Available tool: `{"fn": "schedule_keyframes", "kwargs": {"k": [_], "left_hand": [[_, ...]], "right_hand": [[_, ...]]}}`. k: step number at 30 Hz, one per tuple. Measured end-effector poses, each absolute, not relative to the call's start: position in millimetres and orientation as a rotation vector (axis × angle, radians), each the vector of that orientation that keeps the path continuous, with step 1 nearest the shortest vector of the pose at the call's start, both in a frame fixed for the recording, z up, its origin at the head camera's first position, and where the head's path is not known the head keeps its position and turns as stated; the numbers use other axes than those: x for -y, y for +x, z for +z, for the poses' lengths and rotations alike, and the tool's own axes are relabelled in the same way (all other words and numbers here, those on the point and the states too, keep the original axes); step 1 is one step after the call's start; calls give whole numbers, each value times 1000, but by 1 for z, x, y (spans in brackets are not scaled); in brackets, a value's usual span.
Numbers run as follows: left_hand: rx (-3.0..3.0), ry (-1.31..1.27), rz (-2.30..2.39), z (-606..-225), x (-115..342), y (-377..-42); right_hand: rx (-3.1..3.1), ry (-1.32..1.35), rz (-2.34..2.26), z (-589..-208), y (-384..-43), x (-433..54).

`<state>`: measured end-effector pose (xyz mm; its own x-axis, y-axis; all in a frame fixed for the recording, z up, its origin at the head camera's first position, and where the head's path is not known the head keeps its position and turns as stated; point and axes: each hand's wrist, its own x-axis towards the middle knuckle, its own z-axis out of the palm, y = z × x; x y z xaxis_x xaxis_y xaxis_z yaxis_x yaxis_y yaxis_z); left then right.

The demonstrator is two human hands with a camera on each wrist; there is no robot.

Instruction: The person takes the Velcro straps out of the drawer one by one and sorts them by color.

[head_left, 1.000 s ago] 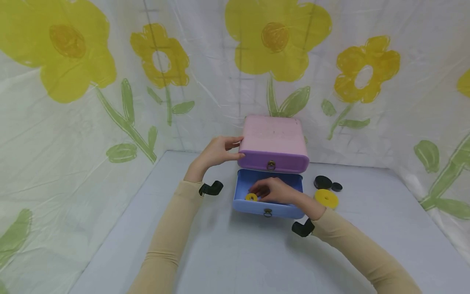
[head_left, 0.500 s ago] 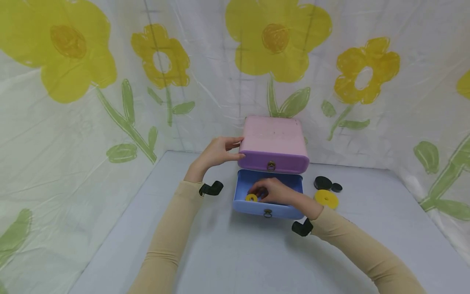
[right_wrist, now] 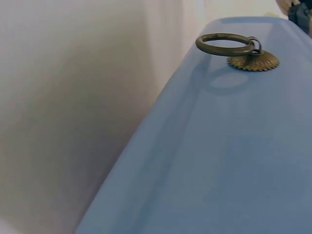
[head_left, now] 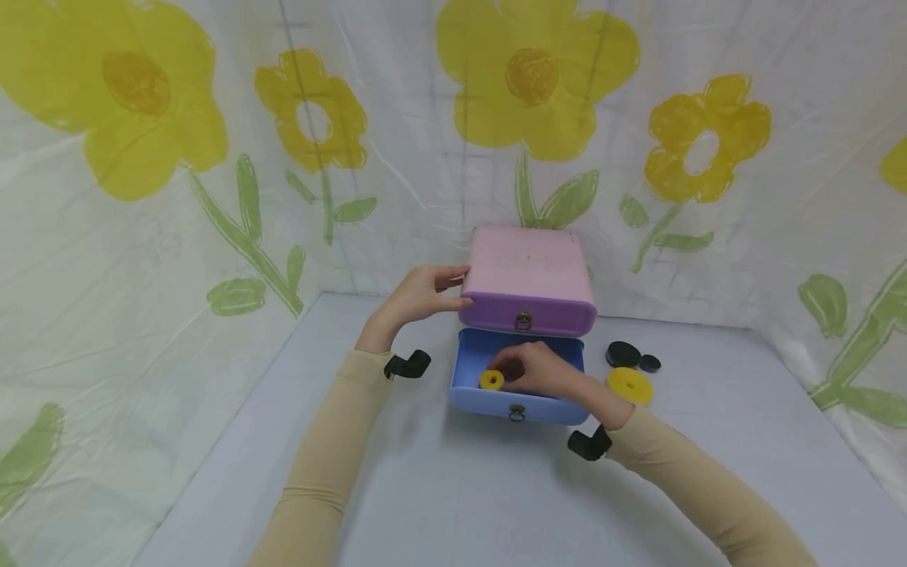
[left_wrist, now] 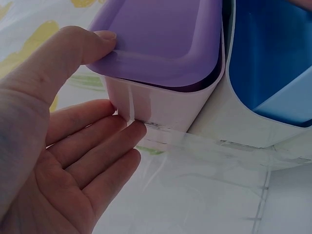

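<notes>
Hands apart: the left [head_left: 418,293] rests extended fingers and thumb on the pink box [head_left: 527,264]. Curled right-hand [head_left: 537,372] fingers adjoin a yellow ring [head_left: 485,381] inside the blue drawer [head_left: 475,399]; pinch unconfirmed. Judged step: handling the ring; next move calls for finger control.

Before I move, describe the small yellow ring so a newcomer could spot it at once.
Find the pink box with the purple front, then the open blue drawer just below it. Inside, beside the right hand, is the small yellow ring. Unlike the larger yellow disc out on the table, it is within the drawer.
</notes>
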<state>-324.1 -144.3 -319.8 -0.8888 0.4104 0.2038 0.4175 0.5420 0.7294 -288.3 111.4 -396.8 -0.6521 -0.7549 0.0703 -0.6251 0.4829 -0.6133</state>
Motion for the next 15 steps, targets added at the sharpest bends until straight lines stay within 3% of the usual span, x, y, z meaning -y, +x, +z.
{"fn": "schedule_keyframes", "kwargs": {"k": [15], "left_hand": [[2742,-742,-1307,-322,144,-325]], "right_hand": [[-2548,-1144,-1042,-387,-281,-136]]}}
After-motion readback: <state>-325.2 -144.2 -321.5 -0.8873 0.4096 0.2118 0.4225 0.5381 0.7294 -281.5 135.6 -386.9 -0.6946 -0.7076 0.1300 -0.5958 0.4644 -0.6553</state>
